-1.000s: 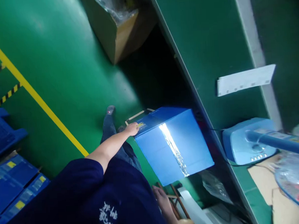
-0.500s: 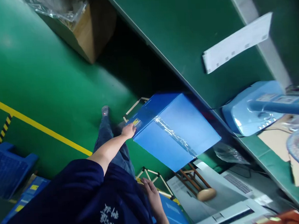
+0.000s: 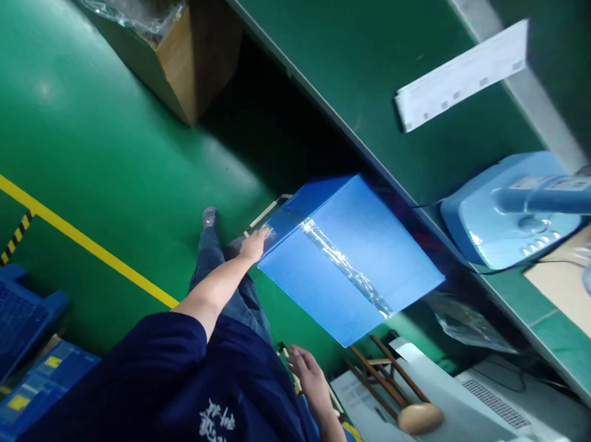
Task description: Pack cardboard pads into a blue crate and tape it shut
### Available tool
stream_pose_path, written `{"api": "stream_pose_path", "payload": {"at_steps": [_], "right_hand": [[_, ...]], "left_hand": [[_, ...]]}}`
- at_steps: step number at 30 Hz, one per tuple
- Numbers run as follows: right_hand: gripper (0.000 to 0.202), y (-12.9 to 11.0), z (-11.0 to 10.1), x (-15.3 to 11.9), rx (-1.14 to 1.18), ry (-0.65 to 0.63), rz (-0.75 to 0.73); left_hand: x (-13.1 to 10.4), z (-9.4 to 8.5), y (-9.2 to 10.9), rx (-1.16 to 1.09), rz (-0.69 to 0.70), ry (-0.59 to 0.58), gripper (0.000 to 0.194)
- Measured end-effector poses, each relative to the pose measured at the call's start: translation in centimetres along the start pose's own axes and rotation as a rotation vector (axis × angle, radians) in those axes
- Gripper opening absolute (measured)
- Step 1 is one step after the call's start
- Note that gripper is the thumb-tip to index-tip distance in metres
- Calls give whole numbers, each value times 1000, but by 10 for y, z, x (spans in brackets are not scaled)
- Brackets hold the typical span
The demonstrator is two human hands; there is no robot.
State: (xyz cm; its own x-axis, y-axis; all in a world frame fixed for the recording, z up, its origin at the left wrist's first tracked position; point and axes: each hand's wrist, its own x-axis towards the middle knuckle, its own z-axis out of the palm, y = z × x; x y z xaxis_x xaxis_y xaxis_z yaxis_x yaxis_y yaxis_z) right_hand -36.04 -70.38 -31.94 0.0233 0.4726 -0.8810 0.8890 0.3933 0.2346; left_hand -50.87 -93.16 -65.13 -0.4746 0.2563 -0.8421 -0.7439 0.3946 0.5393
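Note:
My left hand (image 3: 253, 245) is closed on the near left edge of a large blue box (image 3: 352, 257), beside a small yellow label. The box sits tilted in the view against the bench edge, and a strip of clear tape (image 3: 345, 264) runs down its pale blue face. Lower down, close to my shirt, my right hand (image 3: 307, 373) hangs with its fingers loosely bent and apart, nothing visible in it. A pale frame (image 3: 262, 216) shows partly behind the box.
The green bench (image 3: 367, 76) carries white paper strips (image 3: 464, 77) and a light blue fan (image 3: 510, 214). A cardboard box (image 3: 180, 61) stands on the floor at the top. A wooden stool (image 3: 420, 418) is lower right, with blue crates (image 3: 16, 318) at the left.
The view has shifted slightly, and the stool and fan appear farther right. My left hand stays at the box edge. My right hand appears slightly farther right, its fingers somewhat more spread.

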Motion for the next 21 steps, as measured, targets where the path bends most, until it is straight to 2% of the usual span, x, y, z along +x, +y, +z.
{"api": "stream_pose_path", "payload": {"at_steps": [5, 10, 14, 18, 21], "right_hand": [[64, 23, -28, 16, 5, 35, 9], [70, 34, -35, 25, 17, -18, -17], [75, 36, -37, 26, 81, 0, -13], [66, 41, -40, 28, 100, -21, -48], [63, 45, -44, 29, 101, -20, -58]], "left_hand": [[-4, -11, 8, 77, -1, -44, 41], [9, -8, 20, 76, -136, -90, 48], [22, 3, 31, 28, -271, -120, 75], [26, 15, 42, -75, -435, -58, 113], [27, 16, 45, -175, -500, -31, 123]]}}
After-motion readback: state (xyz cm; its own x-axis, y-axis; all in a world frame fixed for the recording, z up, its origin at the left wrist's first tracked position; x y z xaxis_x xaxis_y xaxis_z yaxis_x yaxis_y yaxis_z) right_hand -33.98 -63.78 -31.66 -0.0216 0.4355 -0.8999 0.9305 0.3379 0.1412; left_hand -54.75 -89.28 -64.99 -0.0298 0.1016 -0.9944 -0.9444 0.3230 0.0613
